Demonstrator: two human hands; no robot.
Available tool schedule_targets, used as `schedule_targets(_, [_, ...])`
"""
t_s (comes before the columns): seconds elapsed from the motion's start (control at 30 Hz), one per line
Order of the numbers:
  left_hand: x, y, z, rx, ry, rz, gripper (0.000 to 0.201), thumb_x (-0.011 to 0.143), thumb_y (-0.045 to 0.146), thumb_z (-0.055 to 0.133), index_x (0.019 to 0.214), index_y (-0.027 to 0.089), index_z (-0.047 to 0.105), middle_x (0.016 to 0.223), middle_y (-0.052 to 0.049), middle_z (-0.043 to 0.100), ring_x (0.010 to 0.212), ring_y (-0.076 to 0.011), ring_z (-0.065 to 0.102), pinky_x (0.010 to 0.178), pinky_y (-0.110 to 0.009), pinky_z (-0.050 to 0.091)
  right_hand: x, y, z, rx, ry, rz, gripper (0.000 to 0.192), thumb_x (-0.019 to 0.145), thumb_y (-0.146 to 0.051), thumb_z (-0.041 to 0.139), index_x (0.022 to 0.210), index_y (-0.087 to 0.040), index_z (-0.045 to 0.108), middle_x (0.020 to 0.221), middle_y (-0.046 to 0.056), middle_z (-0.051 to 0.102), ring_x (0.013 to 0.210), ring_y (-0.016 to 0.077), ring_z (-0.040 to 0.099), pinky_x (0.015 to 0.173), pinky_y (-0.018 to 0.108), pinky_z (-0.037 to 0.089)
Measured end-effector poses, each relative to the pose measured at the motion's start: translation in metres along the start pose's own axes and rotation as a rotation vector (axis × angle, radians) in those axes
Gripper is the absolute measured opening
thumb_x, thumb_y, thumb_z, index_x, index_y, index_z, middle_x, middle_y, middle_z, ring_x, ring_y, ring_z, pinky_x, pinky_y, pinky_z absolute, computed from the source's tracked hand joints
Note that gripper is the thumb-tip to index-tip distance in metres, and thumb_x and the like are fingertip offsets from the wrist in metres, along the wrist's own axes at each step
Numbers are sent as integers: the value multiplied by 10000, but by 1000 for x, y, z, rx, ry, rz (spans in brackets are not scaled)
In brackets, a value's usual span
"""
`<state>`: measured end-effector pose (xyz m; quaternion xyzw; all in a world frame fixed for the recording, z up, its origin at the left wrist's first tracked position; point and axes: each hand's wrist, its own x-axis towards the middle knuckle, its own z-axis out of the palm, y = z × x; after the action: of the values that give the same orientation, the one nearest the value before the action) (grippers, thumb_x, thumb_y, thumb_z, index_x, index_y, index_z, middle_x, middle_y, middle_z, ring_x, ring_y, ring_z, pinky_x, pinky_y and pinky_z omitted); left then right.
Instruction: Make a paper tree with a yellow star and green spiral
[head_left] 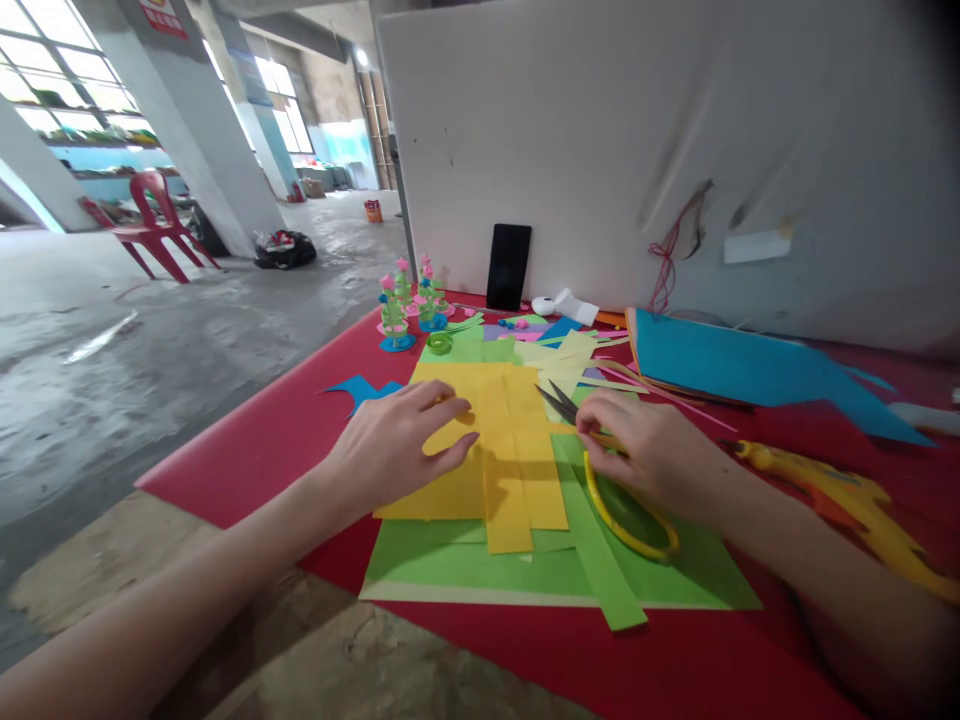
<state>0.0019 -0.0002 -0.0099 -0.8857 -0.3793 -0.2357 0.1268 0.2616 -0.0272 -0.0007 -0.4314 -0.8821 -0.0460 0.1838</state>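
Note:
My right hand (626, 440) is closed round a pair of scissors (634, 528) with yellow handles. Their dark blades point up and left, slightly parted, over the yellow paper's right side. My left hand (409, 440) hovers over the left part of the yellow paper (442, 495), fingers spread and holding nothing. Yellow strips (506, 510) lie across that paper. Beneath it are larger green sheets (442, 565), and a loose green strip (611, 575) slants down near the scissors' handle.
A yellow glue gun (840, 490) lies on the red table cover (292, 420) at right, near blue sheets (735, 360). Small paper ornaments (395, 318) stand at the back left. A dark phone (509, 267) leans against the white panel (600, 130). Pale paper scraps (566, 355) lie behind the yellow paper.

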Motion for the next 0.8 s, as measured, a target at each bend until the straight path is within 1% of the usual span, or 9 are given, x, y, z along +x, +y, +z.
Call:
schedule_targets(0.07, [1, 1, 3, 44, 21, 1, 316, 802, 388, 486, 950, 161, 648, 1262, -149, 482, 1123, -302, 479, 698, -341, 515, -1, -13, 3, -40, -12, -13, 88, 785, -110, 435, 749, -155, 502, 722, 44, 545, 589, 142, 493, 487, 256, 340])
schedule_targets(0.1, [1, 3, 5, 24, 29, 29, 319, 802, 380, 491, 973, 154, 638, 1330, -154, 406, 1222, -326, 366, 811, -401, 484, -2, -20, 5, -53, -19, -17, 103, 781, -103, 432, 734, -151, 509, 706, 45, 541, 577, 145, 487, 482, 261, 330])
schedule_targets(0.17, [-1, 12, 9, -76, 16, 135, 321, 809, 353, 495, 1026, 145, 607, 1323, -146, 418, 1254, -295, 324, 966, -442, 376, -4, -33, 9, -57, -33, -21, 118, 773, -92, 430, 719, -148, 519, 682, 40, 533, 562, 147, 485, 480, 268, 322])
schedule_targets(0.23, [-5, 23, 13, -195, -40, 251, 313, 826, 342, 480, 1039, 136, 583, 1189, -110, 549, 1131, -220, 469, 996, -408, 355, -6, -44, 13, -37, -47, -17, 111, 765, -93, 440, 724, -150, 527, 681, 33, 534, 563, 145, 497, 481, 266, 326])
schedule_targets(0.3, [-9, 35, 14, -270, -99, 319, 252, 852, 292, 453, 995, 134, 586, 1018, -67, 637, 955, -174, 567, 946, -377, 402, -8, -53, 15, -7, -59, -4, 105, 760, -92, 453, 721, -153, 530, 680, 24, 535, 564, 137, 504, 486, 261, 335])
schedule_targets(0.33, [-11, 39, 14, -299, -133, 341, 219, 866, 249, 429, 949, 134, 596, 902, -49, 656, 844, -153, 588, 848, -333, 458, -9, -57, 15, 8, -63, 4, 101, 760, -92, 461, 721, -152, 533, 680, 21, 535, 562, 134, 505, 489, 259, 340])
schedule_targets(0.4, [-14, 45, 14, -324, -157, 339, 220, 876, 193, 395, 863, 134, 606, 739, -28, 639, 693, -137, 580, 650, -273, 479, -9, -62, 14, 37, -66, 20, 85, 763, -97, 481, 734, -148, 542, 681, 16, 536, 568, 132, 507, 498, 259, 350])
schedule_targets(0.47, [-16, 47, 14, -328, -145, 316, 231, 876, 173, 384, 820, 133, 605, 661, -19, 608, 613, -131, 560, 536, -251, 438, -9, -64, 12, 67, -66, 23, 68, 773, -111, 496, 751, -147, 550, 688, 11, 540, 580, 131, 512, 501, 259, 356])
schedule_targets(0.8, [-16, 44, 13, -283, -54, 297, 183, 859, 169, 421, 798, 142, 591, 601, 1, 587, 542, -118, 548, 472, -243, 385, -9, -61, 16, 99, -23, 66, 103, 796, -124, 479, 730, -154, 552, 689, 13, 563, 597, 127, 530, 525, 249, 349])
